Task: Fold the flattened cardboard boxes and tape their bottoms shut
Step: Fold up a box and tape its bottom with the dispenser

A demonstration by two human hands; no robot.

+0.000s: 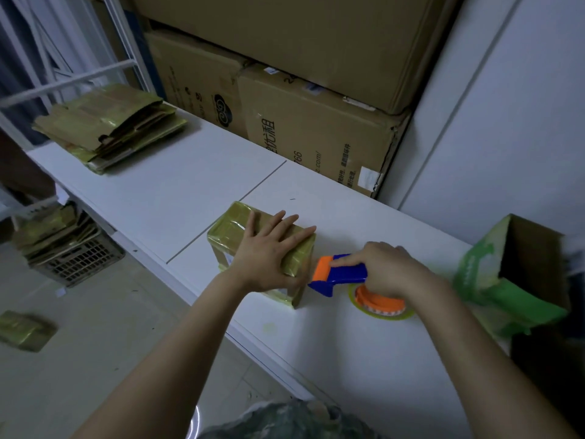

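Cardboard box, small, folded up and glossy with yellowish tape, stands on the white table, near centre. Left hand lies flat on its top, fingers straight and spread, pressing down. Right hand is just right of the box, curled round the blue-and-orange tape dispenser.

Key relation: the dispenser's orange nose touches or nearly touches the box's right end. The box's long axis seems to run left-right, in line with the dispenser, so the next tape pull probably goes leftward over it. Right hand is the working one; left steadies.

Containers: green carton, right, open, interior too dark to read. Plastic crate on the floor, left, holds flattened boxes. More flattened boxes are stacked far left on the table.
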